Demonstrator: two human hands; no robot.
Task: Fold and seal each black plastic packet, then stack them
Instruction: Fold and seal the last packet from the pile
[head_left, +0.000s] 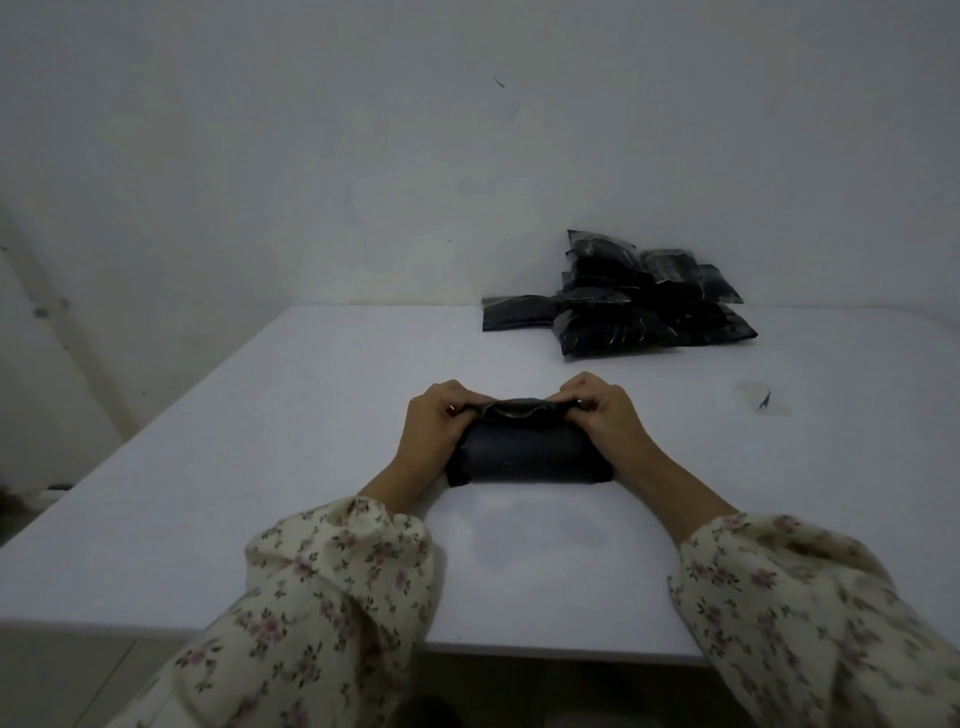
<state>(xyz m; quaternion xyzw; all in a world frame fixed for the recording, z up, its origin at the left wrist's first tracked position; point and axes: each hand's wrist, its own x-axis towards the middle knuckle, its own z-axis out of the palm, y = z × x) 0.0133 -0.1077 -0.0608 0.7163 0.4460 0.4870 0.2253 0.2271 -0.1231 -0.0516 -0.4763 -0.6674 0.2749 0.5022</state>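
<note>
Writing: none can be read on the black packet (527, 460) or on the pile of packets (628, 301).
Packet: lies on the white tabletop (260, 415), between the two hands, long axis running left to right.
Left hand (434, 423): pinches the top flap at the packet's left end, fingers curled.
Right hand (602, 415): pinches the flap at the right end likewise.
Flap: crumpled, raised along the far edge.
Pile: far right on the tabletop, well apart from the hands.
Sleeves (332, 592): floral.
</note>
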